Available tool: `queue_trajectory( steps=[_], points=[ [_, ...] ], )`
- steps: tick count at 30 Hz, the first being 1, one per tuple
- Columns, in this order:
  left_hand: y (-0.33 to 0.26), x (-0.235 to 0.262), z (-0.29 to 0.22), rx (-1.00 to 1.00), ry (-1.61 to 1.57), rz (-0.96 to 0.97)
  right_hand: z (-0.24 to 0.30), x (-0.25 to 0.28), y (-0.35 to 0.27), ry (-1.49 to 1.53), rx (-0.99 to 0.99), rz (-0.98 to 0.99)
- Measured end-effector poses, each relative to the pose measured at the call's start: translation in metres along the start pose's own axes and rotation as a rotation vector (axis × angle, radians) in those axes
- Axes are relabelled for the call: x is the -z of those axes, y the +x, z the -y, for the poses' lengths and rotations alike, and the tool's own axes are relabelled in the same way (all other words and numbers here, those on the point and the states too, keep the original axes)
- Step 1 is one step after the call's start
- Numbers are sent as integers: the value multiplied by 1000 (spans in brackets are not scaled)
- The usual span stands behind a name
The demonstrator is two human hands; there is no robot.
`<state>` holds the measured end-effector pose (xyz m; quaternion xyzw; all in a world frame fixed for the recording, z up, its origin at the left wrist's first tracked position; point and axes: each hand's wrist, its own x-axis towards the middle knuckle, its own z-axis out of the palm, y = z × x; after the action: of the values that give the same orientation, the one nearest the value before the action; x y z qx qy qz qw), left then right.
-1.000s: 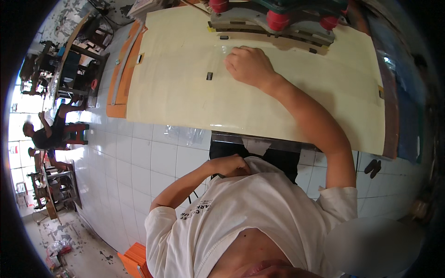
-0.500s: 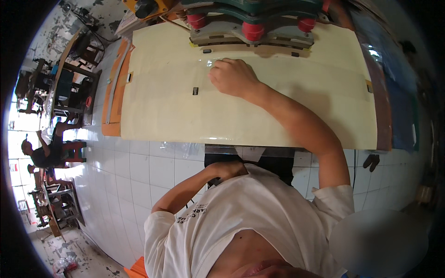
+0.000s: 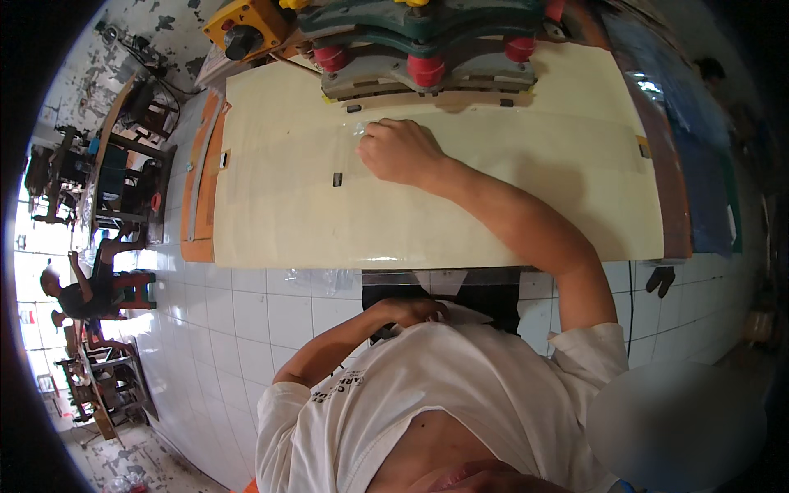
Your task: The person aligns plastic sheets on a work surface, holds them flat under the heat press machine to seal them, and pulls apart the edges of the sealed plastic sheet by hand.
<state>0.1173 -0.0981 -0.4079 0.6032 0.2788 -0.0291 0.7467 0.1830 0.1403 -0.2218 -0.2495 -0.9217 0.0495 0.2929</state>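
Note:
My right hand (image 3: 401,152) rests on a large pale yellow sheet (image 3: 493,197) covering the table. Its fingers are curled closed, knuckles up, and a glossy clear patch shows beside the fingertips. What they hold, if anything, is hidden. A small dark rectangle (image 3: 338,179) lies on the sheet just left of and nearer than this hand. Down at my waist, my left hand (image 3: 415,311) lies against the white shirt, its fingers mostly hidden. Beyond the right hand stands a green and grey press head (image 3: 427,53) with red knobs (image 3: 426,71).
A yellow control box (image 3: 244,29) with a black knob sits at the far left. Orange board (image 3: 197,234) borders the sheet's left side; blue plastic sheeting (image 3: 707,189) is at the right. Clear film (image 3: 333,279) hangs over the near edge. Another person (image 3: 82,287) sits far left.
The whole view has shifted, so the table and press appear slightly lower and more to the left. My right hand stays closed at about the same spot on the sheet.

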Motion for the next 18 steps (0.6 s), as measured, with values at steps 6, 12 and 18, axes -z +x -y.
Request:
queue_trajectory(
  steps=[6,12,18],
  points=[
    [26,3,35,-65,221,53,0,-1,0,18,-8,-10],
    [21,-2,29,-135,334,-10,11,12,3,-98,68,121],
    [-41,-3,-17,-108,202,-105,32,29,4,-106,19,388]
  ],
)
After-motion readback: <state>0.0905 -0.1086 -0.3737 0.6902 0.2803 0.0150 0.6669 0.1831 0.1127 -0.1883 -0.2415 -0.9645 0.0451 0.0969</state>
